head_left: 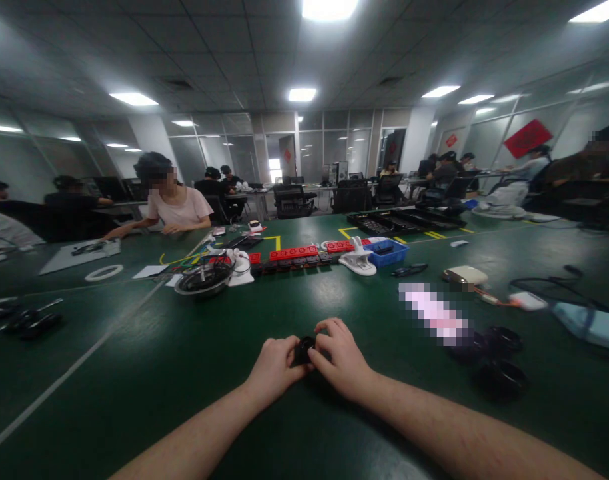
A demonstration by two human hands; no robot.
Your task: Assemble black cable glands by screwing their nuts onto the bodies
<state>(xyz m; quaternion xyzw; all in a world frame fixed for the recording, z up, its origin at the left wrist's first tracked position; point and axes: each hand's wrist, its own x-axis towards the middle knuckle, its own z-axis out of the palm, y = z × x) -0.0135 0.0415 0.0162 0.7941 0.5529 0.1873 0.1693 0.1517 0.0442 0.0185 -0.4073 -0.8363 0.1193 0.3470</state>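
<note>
A small black part (304, 349) sits between my two hands, just above or on the green table (184, 373); I cannot make out its exact kind. My left hand (275, 363) is closed on its left side, fingers wrapped round it. On the right side, my right hand (340, 357) pinches the same part with thumb and fingers, the index finger bent over the top. Much of the part is hidden by the fingers. Several black round parts (499, 377) lie to the right of my right hand.
Ahead stand a row of red and black blocks (294, 257), a blue bin (387, 253), a white clamp-like stand (357, 259) and a round tray of cables (204, 277). Black tools (32, 321) lie left, a light blue pouch (592, 327) right. A person in pink (177, 207) sits across.
</note>
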